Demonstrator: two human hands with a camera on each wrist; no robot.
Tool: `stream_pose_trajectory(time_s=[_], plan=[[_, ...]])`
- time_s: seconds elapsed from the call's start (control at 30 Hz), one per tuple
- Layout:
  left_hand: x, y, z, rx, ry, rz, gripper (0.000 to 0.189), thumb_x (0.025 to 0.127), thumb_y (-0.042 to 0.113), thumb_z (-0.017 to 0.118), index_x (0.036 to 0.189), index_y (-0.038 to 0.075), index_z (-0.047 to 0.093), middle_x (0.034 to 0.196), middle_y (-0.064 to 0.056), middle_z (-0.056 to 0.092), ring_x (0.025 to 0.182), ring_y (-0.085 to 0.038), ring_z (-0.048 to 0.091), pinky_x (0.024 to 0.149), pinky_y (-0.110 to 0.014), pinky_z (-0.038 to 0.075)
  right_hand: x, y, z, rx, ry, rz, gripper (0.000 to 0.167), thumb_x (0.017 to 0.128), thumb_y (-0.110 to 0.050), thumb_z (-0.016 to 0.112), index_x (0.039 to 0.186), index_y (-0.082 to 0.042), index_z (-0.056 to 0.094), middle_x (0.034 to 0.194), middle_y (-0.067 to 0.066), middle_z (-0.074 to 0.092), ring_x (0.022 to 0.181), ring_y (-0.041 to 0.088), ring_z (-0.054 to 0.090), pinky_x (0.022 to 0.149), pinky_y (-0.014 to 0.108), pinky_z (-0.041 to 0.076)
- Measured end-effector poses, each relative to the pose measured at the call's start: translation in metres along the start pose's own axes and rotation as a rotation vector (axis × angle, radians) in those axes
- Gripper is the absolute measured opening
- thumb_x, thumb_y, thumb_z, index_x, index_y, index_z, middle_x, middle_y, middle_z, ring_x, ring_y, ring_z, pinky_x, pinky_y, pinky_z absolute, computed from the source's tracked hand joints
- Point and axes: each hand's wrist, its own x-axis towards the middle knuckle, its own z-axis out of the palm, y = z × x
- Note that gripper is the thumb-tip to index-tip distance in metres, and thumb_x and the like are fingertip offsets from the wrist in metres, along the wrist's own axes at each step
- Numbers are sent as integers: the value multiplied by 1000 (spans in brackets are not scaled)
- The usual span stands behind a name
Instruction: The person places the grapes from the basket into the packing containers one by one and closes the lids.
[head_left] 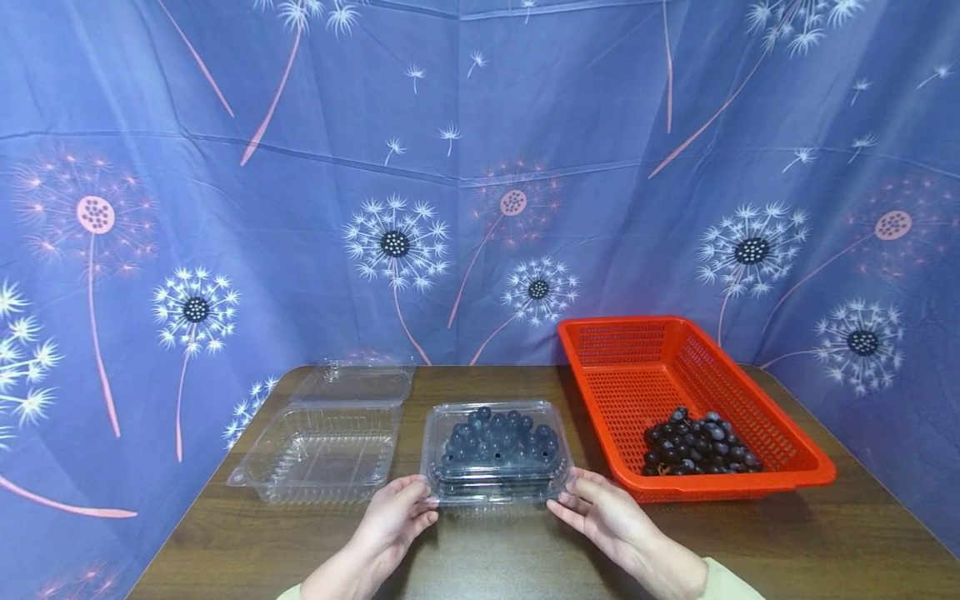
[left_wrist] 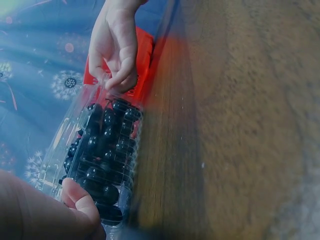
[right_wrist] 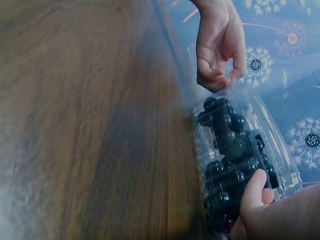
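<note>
A clear plastic clamshell box (head_left: pixel 497 475) with its lid down stands mid-table, full of dark grapes (head_left: pixel 501 435). At its near left corner, my left hand (head_left: pixel 390 523) pinches the rim between thumb and fingers. The right hand (head_left: pixel 603 517) grips the near right corner in the same way. Through the box's side in the left wrist view, the grapes (left_wrist: pixel 107 145) show packed close together. Seen from the right wrist, the thumb (right_wrist: pixel 256 187) lies along the lid's edge.
Left of the box, a second clear clamshell (head_left: pixel 322 454) lies with its lid folded back, no fruit inside. On the right, a red plastic basket (head_left: pixel 615 417) holds a bunch of dark grapes (head_left: pixel 701 443) at its near end. A blue dandelion-print cloth (head_left: pixel 465 208) hangs behind the wooden table (head_left: pixel 480 558).
</note>
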Motion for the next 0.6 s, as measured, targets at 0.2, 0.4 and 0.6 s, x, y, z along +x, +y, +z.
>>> stream_pose_trajectory(time_s=[0.2, 0.4, 0.6], plan=[[4, 1, 4, -33, 9, 10, 23, 84, -2, 44, 106, -3, 39, 84, -2, 48, 76, -11, 52, 71, -22, 50, 3, 1, 5, 11, 66, -35, 18, 92, -2, 46, 108, -8, 40, 93, 0, 49, 85, 12, 52, 94, 36, 49], [9, 0, 7, -79, 25, 8, 13, 85, -1, 45, 98, 2, 43, 81, -1, 49, 74, -10, 53, 71, -21, 51, 7, 4, 9, 57, 133, -74, 13, 92, -1, 45, 103, -9, 45, 88, -1, 51, 82, 12, 54, 90, 35, 51], [13, -1, 7, -117, 39, 15, 12, 88, -1, 44, 99, 2, 41, 79, 0, 50, 73, -8, 53, 70, -20, 51, 13, 8, 11, 94, 156, -91, 13, 94, -1, 42, 97, -12, 50, 84, -2, 51, 79, 12, 54, 87, 35, 52]])
